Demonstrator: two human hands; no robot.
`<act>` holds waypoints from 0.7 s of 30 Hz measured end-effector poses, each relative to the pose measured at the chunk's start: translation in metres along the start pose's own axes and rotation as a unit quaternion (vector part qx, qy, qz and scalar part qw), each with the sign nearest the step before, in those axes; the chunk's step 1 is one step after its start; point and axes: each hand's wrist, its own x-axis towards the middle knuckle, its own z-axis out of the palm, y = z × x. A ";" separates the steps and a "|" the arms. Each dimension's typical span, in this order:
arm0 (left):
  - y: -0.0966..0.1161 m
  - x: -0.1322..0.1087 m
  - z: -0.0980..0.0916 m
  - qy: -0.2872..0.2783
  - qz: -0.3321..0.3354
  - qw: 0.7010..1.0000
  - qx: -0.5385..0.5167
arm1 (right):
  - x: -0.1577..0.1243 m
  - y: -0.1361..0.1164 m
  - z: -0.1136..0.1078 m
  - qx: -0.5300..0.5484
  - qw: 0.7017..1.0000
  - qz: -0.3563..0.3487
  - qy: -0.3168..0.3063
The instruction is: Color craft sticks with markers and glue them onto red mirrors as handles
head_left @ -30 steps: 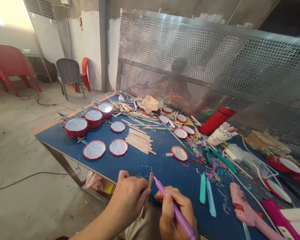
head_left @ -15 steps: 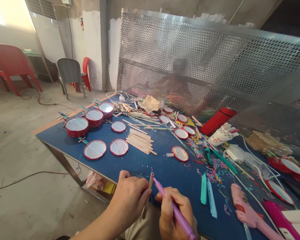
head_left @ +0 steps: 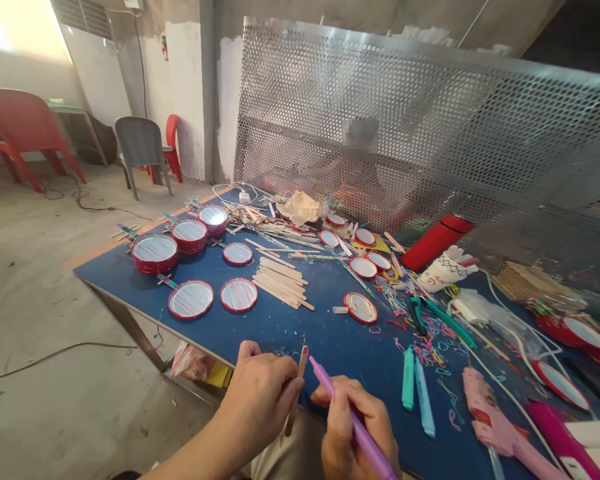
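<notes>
Pinched in my left hand [head_left: 265, 387] is a wooden craft stick [head_left: 303, 363], held nearly upright over the table's front edge, its upper end coloured purple. My right hand [head_left: 357, 423] is closed around a purple marker [head_left: 363, 437]. The marker's tip is just right of the stick's coloured end, close to it. Beyond my hands lies a row of plain craft sticks [head_left: 280, 283]. Two more markers, one green [head_left: 408, 379] and one light blue [head_left: 424, 400], rest to the right of my right hand.
Round red-rimmed discs [head_left: 190, 299] sit at the left of the blue table [head_left: 260, 337], some stacked. On the right are a pink glue gun [head_left: 495, 417], scattered rubber bands [head_left: 433, 333], a paper cup [head_left: 443, 270] and a red flask [head_left: 437, 241]. A perforated metal panel [head_left: 300, 100] stands behind.
The marker's tip has shifted slightly right and down, away from the stick's end, and my right hand has moved with it. My left hand holds the stick in the same place.
</notes>
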 end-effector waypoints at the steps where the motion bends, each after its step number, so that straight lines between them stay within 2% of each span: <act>1: 0.000 0.000 0.000 0.001 0.001 1.000 0.001 | 0.000 0.000 0.000 -0.006 1.000 -0.008 -0.008; 13: -0.002 0.000 0.003 0.021 0.008 1.000 0.005 | -0.001 0.001 0.000 0.003 1.000 0.010 0.005; 18: -0.002 -0.001 0.003 0.020 0.013 1.000 0.008 | 0.002 -0.001 0.000 -0.031 0.999 -0.011 -0.015; 21: -0.002 -0.001 0.003 0.026 0.016 1.000 0.005 | 0.006 -0.004 0.001 -0.006 1.000 -0.005 -0.011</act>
